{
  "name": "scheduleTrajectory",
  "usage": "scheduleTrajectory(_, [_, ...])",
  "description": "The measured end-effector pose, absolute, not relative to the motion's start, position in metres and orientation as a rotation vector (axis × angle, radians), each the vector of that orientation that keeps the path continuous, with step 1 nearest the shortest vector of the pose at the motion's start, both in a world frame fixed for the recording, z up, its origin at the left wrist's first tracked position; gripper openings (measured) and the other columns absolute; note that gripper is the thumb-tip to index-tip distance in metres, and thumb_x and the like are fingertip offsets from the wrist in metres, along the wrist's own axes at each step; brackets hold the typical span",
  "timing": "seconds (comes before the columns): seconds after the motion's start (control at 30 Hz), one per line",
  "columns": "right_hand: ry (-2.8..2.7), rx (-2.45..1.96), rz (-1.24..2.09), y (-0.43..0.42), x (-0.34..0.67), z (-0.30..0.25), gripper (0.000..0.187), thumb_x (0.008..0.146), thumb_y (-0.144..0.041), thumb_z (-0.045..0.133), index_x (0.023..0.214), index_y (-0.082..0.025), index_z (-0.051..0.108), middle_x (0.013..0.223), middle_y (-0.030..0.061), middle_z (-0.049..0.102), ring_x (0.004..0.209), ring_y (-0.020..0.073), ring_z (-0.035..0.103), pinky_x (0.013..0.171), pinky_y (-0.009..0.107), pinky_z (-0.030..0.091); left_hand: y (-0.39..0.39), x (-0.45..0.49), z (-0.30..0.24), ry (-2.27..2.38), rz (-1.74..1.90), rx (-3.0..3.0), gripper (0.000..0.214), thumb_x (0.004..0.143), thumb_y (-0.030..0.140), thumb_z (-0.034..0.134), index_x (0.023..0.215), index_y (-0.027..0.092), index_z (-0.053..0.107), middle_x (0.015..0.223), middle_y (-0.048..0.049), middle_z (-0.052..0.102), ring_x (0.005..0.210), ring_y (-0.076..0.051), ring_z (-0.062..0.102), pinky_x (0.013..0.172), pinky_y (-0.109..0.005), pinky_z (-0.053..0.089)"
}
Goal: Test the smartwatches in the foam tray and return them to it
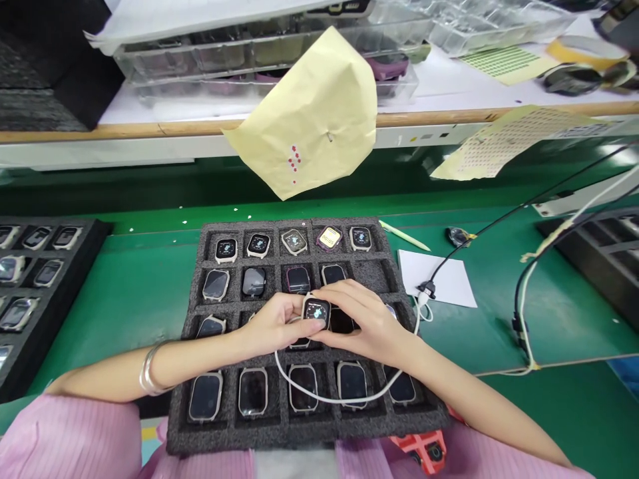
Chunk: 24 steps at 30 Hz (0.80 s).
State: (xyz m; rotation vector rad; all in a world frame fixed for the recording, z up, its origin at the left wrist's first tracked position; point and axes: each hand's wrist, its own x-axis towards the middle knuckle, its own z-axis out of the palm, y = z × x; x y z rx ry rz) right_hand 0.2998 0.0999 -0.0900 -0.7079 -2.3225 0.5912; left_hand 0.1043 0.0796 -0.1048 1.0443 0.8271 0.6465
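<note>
Above the middle of a black foam tray [312, 436], both hands hold one smartwatch body [315, 309] with its screen lit. My left hand [272, 322] is closed on its left side, the thumb lying across the lower screen. My right hand [372, 322] grips its right side, with fingers at the top and thumb below. A white cable [344, 401] loops from under my left hand to the right; its end is hidden there. Strapless watches sit in the tray's compartments. Several in the back row, including a purple one [328, 237], have lit screens; those in the front row are dark.
A second watch tray [84, 266] lies at left, and another dark tray [594, 249] at right. Right of my tray are a pen [404, 235], white paper [439, 279] and a black cable connector [426, 288]. Yellow paper [319, 120] hangs from the shelf edge [200, 126].
</note>
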Motion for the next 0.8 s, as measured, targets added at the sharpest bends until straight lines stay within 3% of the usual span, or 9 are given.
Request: scheduleTrajectory(0.8, [-2.369,-0.668,0.494,0.0980,0.3034,-0.0947,0.041,0.087,-0.036,0.070,0.117,-0.012,0.055,0.101,0.0125,0.068,0.090,0.0248,0.064,0.081,0.043,0.053,0.0752,0.1080,-0.1025,0.852,0.634,1.099,0.031,0.081,0.041,0.066,0.077,0.012,0.057,0.066,0.0030,0.047,0.059,-0.010,0.038,0.055,-0.023,0.031])
